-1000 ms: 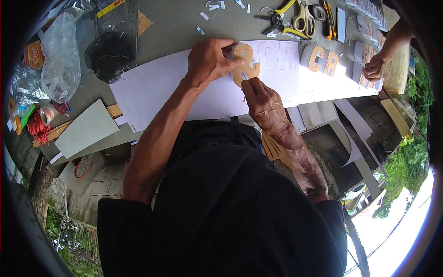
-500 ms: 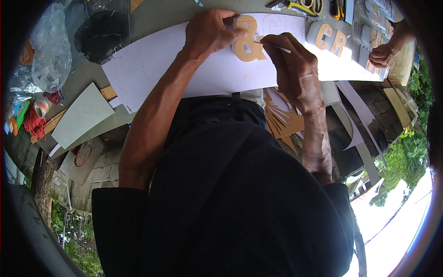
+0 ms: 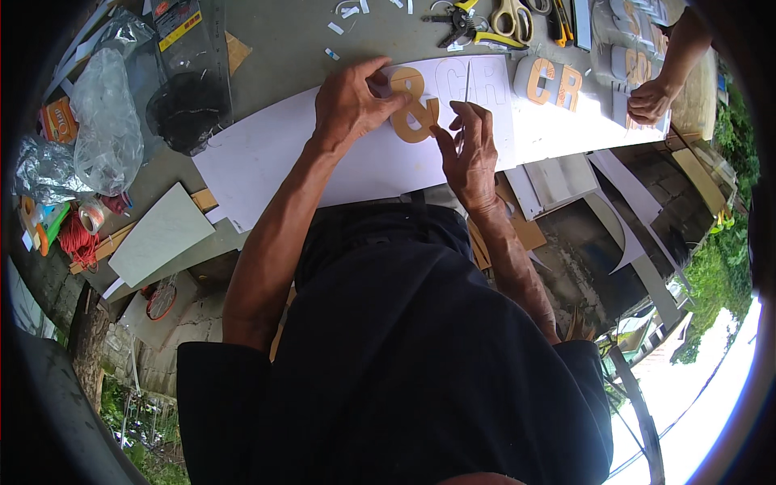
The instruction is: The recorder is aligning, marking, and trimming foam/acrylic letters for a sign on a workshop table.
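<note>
A tan cut-out ampersand lies on a large white sheet. My left hand grips its left edge, the thumb resting on its face. In my right hand is a thin, pointed tool, its narrow tip directed toward the far edge of the sheet; its exact kind does not show. The thumb and a finger of this hand are by the lower right of the ampersand, perhaps touching it. Drawn letter outlines mark the sheet just right of the ampersand.
Farther right are tan letters on grey backings, and another person's hand at the sheet's end. Scissors, yellow-handled pliers and cutters lie behind. Plastic bags, red cord and a pale panel are at left.
My right hand has drawn back, and the tool's tip has swung from the ampersand to point away from me. My left hand still holds the ampersand. The whole view has shifted somewhat.
</note>
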A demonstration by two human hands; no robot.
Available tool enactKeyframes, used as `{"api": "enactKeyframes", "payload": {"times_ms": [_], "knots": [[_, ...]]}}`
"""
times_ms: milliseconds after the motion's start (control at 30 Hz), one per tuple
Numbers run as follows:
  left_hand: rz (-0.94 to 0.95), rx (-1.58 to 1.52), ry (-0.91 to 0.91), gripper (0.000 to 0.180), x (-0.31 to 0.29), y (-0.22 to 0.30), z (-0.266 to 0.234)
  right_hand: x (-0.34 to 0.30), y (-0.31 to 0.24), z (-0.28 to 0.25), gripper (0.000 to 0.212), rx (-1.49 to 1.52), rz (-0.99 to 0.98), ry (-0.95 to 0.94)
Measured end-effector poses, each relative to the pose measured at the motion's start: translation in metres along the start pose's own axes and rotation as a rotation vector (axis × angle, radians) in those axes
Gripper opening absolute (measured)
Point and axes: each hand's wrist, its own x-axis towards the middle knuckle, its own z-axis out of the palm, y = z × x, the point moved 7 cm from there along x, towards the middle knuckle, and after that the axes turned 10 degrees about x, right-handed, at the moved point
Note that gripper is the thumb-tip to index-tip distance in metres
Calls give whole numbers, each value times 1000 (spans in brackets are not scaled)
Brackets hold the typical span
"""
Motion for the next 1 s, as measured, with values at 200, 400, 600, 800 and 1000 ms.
{"api": "enactKeyframes", "payload": {"times_ms": [200, 400, 600, 800, 1000], "knots": [[-33, -20, 12, 66, -4, 4, 0, 7, 11, 13, 57, 132, 127, -64], [-53, -41, 35, 57, -11, 9, -1, 10, 16, 16, 57, 186, 179, -154], [-115, -69, 111, 57, -19, 8, 0, 12, 20, 18, 54, 222, 164, -182], [-97, -84, 117, 55, -20, 6, 2, 13, 21, 18, 52, 209, 126, -202], [-130, -72, 110, 55, -21, 5, 4, 14, 22, 17, 50, 222, 123, -198]]}}
